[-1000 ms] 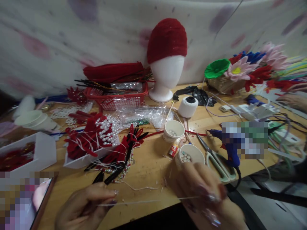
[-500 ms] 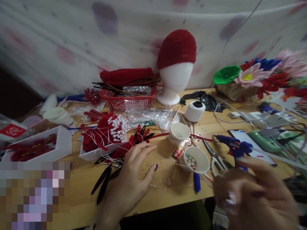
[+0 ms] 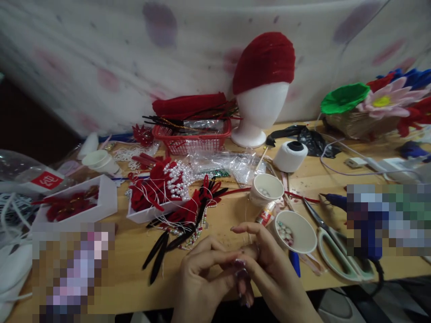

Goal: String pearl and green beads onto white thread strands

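Observation:
My left hand (image 3: pixel 205 269) and my right hand (image 3: pixel 269 264) meet above the table's front edge, fingertips touching. The left one is closed, with its thumb and fingers pressed together against the right fingers. My right thumb presses in at the same spot while one right finger stretches out. Whatever lies between the fingertips is too small or hidden to make out. Just beyond the right hand stand a cup of beads (image 3: pixel 296 231) and a small red-and-white bottle (image 3: pixel 265 213). Black leaf-shaped strips (image 3: pixel 158 258) and a string of small beads (image 3: pixel 202 220) lie beyond the left hand.
A foam head with a red cap (image 3: pixel 264 63) stands at the back beside a red basket (image 3: pixel 191 142). Scissors (image 3: pixel 336 244) and a blue glue gun (image 3: pixel 368 224) lie at right. White boxes (image 3: pixel 107 197), another cup (image 3: pixel 267 186) and a thread spool (image 3: pixel 290 157) surround the middle.
My right hand has come in from the right to meet the left. The left has moved right and down, its fingers now drawn together. The view has shifted slightly.

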A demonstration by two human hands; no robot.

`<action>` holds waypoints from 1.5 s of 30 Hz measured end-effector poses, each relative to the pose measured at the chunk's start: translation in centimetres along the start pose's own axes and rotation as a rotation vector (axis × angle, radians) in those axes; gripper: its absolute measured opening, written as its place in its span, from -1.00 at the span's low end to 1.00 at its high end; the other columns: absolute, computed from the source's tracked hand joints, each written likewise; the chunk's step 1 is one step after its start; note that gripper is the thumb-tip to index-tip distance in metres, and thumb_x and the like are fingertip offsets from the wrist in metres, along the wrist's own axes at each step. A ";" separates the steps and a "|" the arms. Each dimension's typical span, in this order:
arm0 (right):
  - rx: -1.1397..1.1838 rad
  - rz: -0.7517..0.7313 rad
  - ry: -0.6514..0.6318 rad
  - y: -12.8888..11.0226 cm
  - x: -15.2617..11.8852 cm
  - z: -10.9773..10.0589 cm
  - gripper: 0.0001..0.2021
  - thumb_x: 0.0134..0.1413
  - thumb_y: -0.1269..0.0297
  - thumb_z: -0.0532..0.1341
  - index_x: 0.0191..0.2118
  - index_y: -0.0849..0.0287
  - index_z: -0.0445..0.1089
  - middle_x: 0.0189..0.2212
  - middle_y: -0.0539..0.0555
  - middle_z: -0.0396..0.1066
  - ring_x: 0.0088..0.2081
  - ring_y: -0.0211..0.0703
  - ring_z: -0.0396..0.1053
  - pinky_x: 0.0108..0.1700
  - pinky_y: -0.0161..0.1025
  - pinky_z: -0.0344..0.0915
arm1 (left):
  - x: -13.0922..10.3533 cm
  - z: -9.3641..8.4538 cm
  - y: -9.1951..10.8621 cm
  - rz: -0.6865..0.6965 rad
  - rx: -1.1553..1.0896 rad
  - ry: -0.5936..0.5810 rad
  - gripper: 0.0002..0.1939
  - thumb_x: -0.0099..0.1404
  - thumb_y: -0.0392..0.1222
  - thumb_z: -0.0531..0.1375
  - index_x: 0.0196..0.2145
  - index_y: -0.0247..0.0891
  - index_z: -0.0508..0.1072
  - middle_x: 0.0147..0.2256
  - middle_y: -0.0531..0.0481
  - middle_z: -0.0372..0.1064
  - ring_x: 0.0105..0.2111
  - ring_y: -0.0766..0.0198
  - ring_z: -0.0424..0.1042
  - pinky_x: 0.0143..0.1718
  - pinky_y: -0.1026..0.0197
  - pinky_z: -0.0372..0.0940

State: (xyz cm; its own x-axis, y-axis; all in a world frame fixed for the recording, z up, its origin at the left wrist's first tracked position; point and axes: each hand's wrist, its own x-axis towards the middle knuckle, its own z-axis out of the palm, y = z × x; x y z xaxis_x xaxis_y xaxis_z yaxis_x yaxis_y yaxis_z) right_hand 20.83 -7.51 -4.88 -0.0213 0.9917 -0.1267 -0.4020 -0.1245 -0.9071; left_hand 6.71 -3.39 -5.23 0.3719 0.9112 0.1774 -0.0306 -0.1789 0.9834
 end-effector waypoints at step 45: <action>-0.870 -0.602 0.080 -0.7 0.6 0.3 -0.89 0.27 0.45 0.22 -0.21 0.07 0.43 -0.47 -0.10 0.47 -0.53 -0.38 0.37 -0.49 -0.50 0.27 | 0.3 -0.6 0.3 0.200 0.198 0.283 -0.75 0.43 -0.10 0.23 -0.41 -0.16 0.50 -0.43 0.12 0.34 -0.40 0.37 0.38 -0.35 0.37 0.28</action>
State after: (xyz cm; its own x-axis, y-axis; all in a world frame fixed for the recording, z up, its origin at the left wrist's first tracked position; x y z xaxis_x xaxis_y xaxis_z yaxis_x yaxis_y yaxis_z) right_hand 20.78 -6.83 -4.17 0.0358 0.8963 0.4420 0.4683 0.3757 -0.7997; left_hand 6.30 -2.92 -4.89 0.1056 0.9124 0.3955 0.1131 -0.4062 0.9068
